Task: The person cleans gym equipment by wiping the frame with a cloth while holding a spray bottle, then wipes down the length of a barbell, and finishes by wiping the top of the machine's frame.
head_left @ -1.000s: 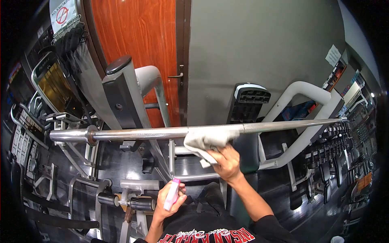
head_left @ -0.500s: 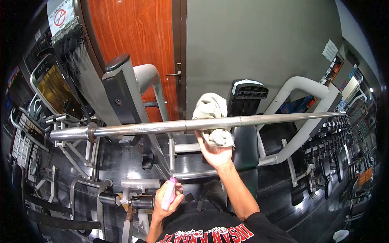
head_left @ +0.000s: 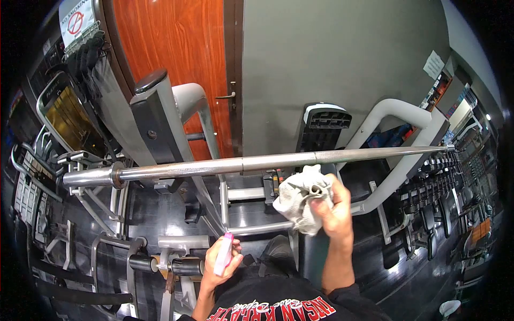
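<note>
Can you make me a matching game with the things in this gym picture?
Things:
1. long silver metal barbell
2. crumpled grey cloth
3. small pink and white spray bottle
4. orange-brown wooden door

Places:
A. in the left hand
B. behind the machines, shut
C. bunched in the right hand
D. lying across the rack

Pairs: 1-D, 2-C, 3-A, 4-B

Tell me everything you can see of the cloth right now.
The cloth is a pale grey-white rag, soft and crumpled into a loose bunch. The right hand grips it from the right side, fingers closed over its folds. It hangs just below the steel barbell, apparently not touching it, above the bench.
</note>
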Available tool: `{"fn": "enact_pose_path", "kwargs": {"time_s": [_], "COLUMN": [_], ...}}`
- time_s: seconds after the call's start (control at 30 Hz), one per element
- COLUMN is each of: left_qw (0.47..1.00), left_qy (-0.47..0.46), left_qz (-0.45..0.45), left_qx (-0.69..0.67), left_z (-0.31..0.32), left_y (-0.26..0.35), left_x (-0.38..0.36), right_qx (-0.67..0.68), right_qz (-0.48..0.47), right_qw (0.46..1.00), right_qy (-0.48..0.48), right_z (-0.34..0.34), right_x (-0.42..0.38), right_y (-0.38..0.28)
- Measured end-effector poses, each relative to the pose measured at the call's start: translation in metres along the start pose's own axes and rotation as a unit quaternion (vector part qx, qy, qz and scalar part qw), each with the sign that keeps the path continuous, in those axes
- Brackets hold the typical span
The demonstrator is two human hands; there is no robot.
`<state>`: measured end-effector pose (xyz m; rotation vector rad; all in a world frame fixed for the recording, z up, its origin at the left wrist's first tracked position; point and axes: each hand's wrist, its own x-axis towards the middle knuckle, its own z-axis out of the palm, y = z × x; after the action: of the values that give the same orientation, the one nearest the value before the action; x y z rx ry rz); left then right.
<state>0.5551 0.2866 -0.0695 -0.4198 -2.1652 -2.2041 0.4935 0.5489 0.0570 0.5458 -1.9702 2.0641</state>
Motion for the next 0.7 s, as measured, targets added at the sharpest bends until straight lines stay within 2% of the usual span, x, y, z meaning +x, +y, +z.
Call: {"fn": "enact_pose_path", "kwargs": {"time_s": [0.03, 0.07, 0.13, 0.2, 0.27, 0.33, 0.37, 0.4, 0.47, 0.5, 0.57, 0.6, 0.67, 0.7], "left_qw": [1.000, 1.000, 1.000, 1.000, 1.000, 1.000, 1.000, 1.000, 1.000, 1.000, 1.000, 1.000, 1.000, 1.000], "left_qy": [-0.003, -0.005, -0.005, -0.006, 0.001, 0.000, -0.001, -0.001, 0.005, 0.009, 0.006, 0.006, 0.005, 0.005], "left_qz": [0.005, 0.010, 0.010, 0.010, 0.003, -0.002, -0.008, -0.008, -0.003, -0.003, 0.003, 0.002, -0.006, -0.006], "left_qx": [0.001, 0.002, 0.010, 0.018, 0.010, 0.012, 0.014, 0.014, 0.002, 0.002, 0.024, 0.025, 0.009, 0.009], "left_z": [0.000, -0.001, -0.001, -0.002, -0.002, -0.002, -0.002, -0.002, -0.002, -0.003, -0.004, -0.004, -0.004, -0.004], "left_y": [-0.001, -0.002, -0.001, 0.000, 0.000, 0.000, 0.000, 0.000, 0.001, 0.002, 0.005, 0.004, 0.003, 0.004], "left_x": [0.000, 0.000, 0.000, 0.000, -0.001, -0.002, -0.003, -0.003, -0.003, -0.002, -0.003, -0.004, -0.005, -0.006], "right_qx": [0.003, -0.068, -0.096, -0.136, -0.200, -0.324, -0.415, -0.465, -0.351, -0.350, -0.477, -0.477, -0.576, -0.569], "right_qz": [-0.037, -0.094, -0.142, -0.147, -0.077, -0.047, -0.083, -0.044, -0.036, -0.038, -0.181, -0.179, -0.250, -0.254], "right_qw": [0.999, 0.993, 0.985, 0.978, 0.974, 0.940, 0.899, 0.878, 0.935, 0.935, 0.860, 0.860, 0.777, 0.778], "right_qy": [-0.024, -0.031, -0.029, -0.052, -0.070, -0.097, -0.115, -0.107, -0.045, -0.048, 0.018, 0.019, -0.053, -0.084], "right_z": [-0.003, -0.012, -0.017, -0.021, -0.021, -0.015, -0.014, -0.011, 0.000, 0.004, 0.010, 0.009, 0.006, 0.008], "right_x": [0.010, 0.018, 0.038, 0.057, 0.075, 0.094, 0.100, 0.102, 0.102, 0.101, 0.096, 0.095, 0.094, 0.091], "right_y": [-0.012, -0.016, -0.032, -0.044, -0.044, -0.022, -0.006, 0.018, 0.026, 0.024, 0.018, 0.020, 0.026, 0.028]}}
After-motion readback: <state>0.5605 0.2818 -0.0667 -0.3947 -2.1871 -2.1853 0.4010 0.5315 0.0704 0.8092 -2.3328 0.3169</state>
